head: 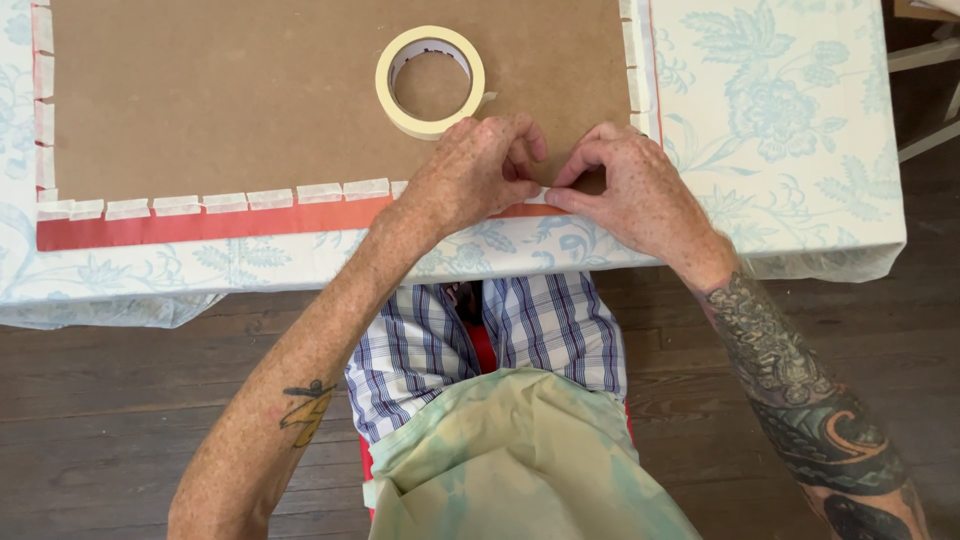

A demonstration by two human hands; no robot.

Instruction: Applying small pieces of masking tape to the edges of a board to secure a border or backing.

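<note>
Down at the near edge of a brown board (250, 100), the left hand (470, 175) and right hand (635, 190) meet, fingertips pinched together on a short strip of masking tape (540, 197) pressed against the board's edge. More pale tape strips (225, 202) line that edge and both sides, over a red sheet (200, 225) showing beneath. Just beyond the knuckles lies a cream roll of tape (430, 82), flat on the board. Everything rests on a table (800, 120) covered in pale blue floral cloth, above a dark wooden floor (100, 400).
</note>
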